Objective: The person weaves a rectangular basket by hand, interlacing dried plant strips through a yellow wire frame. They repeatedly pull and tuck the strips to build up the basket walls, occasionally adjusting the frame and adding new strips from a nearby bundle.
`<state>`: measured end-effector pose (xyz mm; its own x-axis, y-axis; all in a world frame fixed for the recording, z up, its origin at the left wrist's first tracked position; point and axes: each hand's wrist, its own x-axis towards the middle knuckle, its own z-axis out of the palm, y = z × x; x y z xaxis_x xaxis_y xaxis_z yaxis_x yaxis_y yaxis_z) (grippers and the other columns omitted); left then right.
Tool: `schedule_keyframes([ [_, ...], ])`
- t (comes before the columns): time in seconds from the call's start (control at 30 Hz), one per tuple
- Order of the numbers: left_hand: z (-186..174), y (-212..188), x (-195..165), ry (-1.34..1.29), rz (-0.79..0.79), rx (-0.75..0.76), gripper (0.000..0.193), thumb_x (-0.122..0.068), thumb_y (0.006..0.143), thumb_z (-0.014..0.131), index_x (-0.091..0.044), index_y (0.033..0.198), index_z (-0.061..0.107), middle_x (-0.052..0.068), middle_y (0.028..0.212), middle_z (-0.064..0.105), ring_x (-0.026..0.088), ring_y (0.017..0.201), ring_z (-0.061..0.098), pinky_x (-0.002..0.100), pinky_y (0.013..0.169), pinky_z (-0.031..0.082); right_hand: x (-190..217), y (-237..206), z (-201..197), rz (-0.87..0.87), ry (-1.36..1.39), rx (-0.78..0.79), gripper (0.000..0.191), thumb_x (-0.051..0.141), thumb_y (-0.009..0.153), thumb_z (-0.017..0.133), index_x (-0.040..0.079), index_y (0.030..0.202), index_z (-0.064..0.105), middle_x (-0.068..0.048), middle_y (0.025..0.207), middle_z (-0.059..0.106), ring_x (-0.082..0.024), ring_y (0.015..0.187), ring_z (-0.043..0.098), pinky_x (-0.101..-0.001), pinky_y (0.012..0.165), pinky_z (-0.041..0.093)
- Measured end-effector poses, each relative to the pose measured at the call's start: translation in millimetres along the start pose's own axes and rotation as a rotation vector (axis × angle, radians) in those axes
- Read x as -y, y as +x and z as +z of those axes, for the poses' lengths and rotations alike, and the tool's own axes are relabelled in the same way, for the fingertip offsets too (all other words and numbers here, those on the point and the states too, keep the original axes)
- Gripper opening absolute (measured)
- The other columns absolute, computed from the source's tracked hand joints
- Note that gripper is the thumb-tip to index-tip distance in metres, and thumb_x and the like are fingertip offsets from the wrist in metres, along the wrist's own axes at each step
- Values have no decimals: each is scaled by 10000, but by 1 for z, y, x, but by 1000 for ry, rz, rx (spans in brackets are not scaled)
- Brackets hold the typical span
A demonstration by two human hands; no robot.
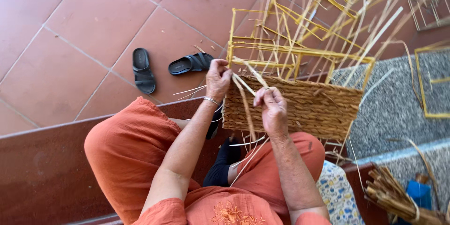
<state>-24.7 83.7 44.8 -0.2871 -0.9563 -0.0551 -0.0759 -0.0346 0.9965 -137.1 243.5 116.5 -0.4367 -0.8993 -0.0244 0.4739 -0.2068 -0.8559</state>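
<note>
I am counting one half-woven basket [300, 105] across my knees, with one yellow wire frame [281, 49] rising out of it and too many loose straw strands standing up from the weave to count. Two hands are working at it, my left hand [218, 79] and my right hand [273, 110]; one bracelet [211, 100] is sitting on the left wrist. Two black sandals [143, 70] [191, 63] are lying on the floor, and one bundle of straw [393, 197] is waiting at my right.
</note>
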Motion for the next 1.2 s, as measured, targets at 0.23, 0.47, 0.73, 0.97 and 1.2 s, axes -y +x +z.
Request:
schedule_keyframes([
  [0.23, -25, 11, 21, 34, 44, 96, 271, -7, 949, 657, 7, 1214, 599, 98, 1077, 724, 134, 985, 704, 255, 865, 569, 27, -20, -43, -46, 303, -193, 138, 172, 1089, 551, 62, 1135, 621, -86, 908, 626, -166, 774, 549, -330, 710, 474],
  [0.47, -49, 25, 26, 41, 64, 176, 257, 35, 982, 644, 12, 1228, 571, 105, 1100, 723, 148, 1014, 708, 262, 914, 572, 52, -61, -154, -167, 149, -658, 163, 71, 1063, 571, 91, 1209, 640, -140, 1031, 716, -143, 752, 632, -297, 695, 559],
  [0.73, -73, 35, 14, -95, -57, 261, 262, 49, 1035, 637, 2, 1273, 541, 92, 1133, 699, 131, 980, 695, 260, 879, 588, 97, -196, -242, -141, -1174, -1070, 66, 87, 978, 739, 86, 1042, 756, -45, 873, 723, -147, 731, 633, -277, 658, 507],
  [0.97, -75, 45, 16, -105, -25, 265, 269, 68, 1046, 642, 16, 1284, 527, 89, 1141, 706, 118, 990, 703, 247, 897, 598, 146, -301, -273, 19, -2090, -897, 230, 12, 856, 791, 203, 985, 798, 7, 1065, 732, -257, 1069, 574, -396, 948, 482],
  [1.2, -73, 45, 15, -105, -42, 296, 263, 38, 1060, 629, 5, 1298, 522, 87, 1139, 698, 115, 967, 693, 244, 860, 588, 142, -307, -276, 52, -2077, -851, 177, 112, 802, 870, 212, 914, 777, 65, 1058, 724, -240, 1120, 581, -401, 977, 458],
])
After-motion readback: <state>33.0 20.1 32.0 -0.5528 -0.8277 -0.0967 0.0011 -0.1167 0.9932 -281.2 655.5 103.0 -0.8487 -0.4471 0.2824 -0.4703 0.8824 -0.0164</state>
